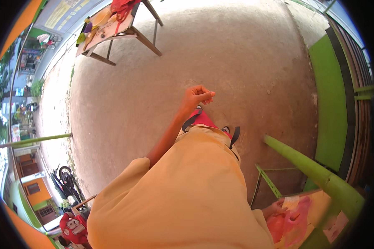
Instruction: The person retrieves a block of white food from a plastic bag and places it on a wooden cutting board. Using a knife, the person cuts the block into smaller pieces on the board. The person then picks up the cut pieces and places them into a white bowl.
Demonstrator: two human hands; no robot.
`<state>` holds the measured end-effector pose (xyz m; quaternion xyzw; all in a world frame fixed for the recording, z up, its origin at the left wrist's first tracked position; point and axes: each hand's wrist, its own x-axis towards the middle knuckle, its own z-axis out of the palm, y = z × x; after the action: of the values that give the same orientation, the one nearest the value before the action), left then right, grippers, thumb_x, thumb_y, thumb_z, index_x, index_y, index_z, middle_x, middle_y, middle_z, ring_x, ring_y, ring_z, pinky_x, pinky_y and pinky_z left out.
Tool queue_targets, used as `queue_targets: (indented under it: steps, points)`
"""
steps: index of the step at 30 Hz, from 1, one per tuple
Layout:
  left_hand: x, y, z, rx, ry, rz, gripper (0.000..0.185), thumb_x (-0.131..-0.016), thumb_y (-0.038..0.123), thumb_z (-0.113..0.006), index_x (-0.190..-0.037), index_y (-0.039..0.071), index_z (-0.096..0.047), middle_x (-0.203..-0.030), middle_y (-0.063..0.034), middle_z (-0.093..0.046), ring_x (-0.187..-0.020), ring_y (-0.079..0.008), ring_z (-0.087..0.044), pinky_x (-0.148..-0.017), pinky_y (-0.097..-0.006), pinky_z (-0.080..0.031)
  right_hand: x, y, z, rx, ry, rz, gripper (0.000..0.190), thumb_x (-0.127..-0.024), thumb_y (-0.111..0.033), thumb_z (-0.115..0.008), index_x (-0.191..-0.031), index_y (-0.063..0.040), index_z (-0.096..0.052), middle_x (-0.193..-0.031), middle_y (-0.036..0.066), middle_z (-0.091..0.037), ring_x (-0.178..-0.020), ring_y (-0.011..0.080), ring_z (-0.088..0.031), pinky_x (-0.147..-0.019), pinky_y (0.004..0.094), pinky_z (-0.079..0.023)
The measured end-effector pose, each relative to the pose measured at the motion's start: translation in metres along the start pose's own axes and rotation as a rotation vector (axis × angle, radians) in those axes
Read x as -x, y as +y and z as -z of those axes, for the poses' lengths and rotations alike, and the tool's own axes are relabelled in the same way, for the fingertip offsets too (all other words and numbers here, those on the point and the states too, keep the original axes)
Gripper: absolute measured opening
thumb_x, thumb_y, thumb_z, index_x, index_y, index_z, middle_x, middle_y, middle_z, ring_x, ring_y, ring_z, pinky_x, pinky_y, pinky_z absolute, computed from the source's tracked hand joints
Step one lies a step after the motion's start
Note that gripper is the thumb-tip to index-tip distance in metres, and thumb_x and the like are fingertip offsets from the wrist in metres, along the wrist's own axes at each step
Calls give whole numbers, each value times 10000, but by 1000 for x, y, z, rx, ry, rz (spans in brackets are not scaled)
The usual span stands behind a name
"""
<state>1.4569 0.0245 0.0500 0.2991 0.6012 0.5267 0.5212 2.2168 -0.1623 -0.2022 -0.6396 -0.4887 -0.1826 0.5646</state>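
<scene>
My left hand (200, 94) hangs in front of my body above the concrete floor, its fingers curled in against the thumb, with nothing visible in it. At the lower right, my right hand (275, 208) rests at a table edge, beside a pale yellow piece of paper (290, 203) and touching or nearly touching a pink plastic bag (299, 218). A red plastic bag (275, 226) lies just below that hand. Whether the right fingers grip anything is too small to tell.
A green pole (311, 168) slants over the right side, near a green panel (330, 102). At the upper left stands a wooden table (124, 26) with a yellow bowl (102, 18) and red bag (123, 9). A motorcycle (67, 183) and a person in red (74, 228) are at the lower left.
</scene>
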Motion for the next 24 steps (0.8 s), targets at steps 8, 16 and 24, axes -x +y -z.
queue_targets:
  steps: [8,16,24]
  points:
    - [38,11,12,-37,208,51,249,-907,307,-699,-876,66,-646,-811,-42,-682,-695,-99,-619,-656,-243,-498,44,31,-19,262,-3,-1376,390,-904,-284,-626,-1150,17,-594,-1150,184,-636,-1034,357,-649,-877,470,-556]
    - [41,12,34,22,209,19,245,-932,294,-660,-893,52,-654,-815,-48,-683,-703,-97,-622,-651,-245,-498,92,12,-41,532,-175,-1568,408,-935,-319,-569,-1083,59,-618,-1120,196,-654,-987,358,-662,-868,494,-550]
    - [41,1,135,227,336,3,319,-966,348,-600,-924,41,-673,-814,-48,-687,-708,-108,-628,-665,-258,-501,206,-289,-306,-243,-1080,-1494,400,-968,-324,-570,-1245,-43,-633,-1118,109,-678,-957,224,-657,-739,327,-508]
